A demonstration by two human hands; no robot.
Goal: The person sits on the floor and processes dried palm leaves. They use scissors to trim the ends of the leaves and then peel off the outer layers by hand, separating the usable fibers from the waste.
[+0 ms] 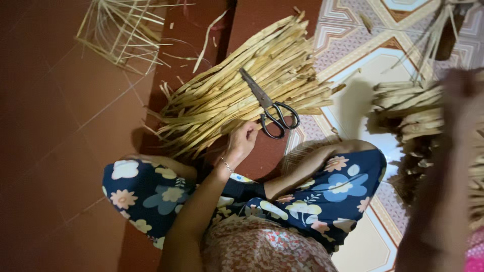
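Head view: sorting split dried strips, seated on the floor [60, 116].
Left hand [243, 142] closed on strip ends at the near edge of the strip bundle [247, 85], black scissors [269, 108] lying on top; right hand [461, 95] blurred at right by a second bundle [413, 116], grip cannot be told. Judged step: picking strips; next calls for drawing one free without shifting the scissors.

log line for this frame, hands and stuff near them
left hand: touching dried strip bundle | right hand: blurred, raised by second bundle | scissors: lying on bundle
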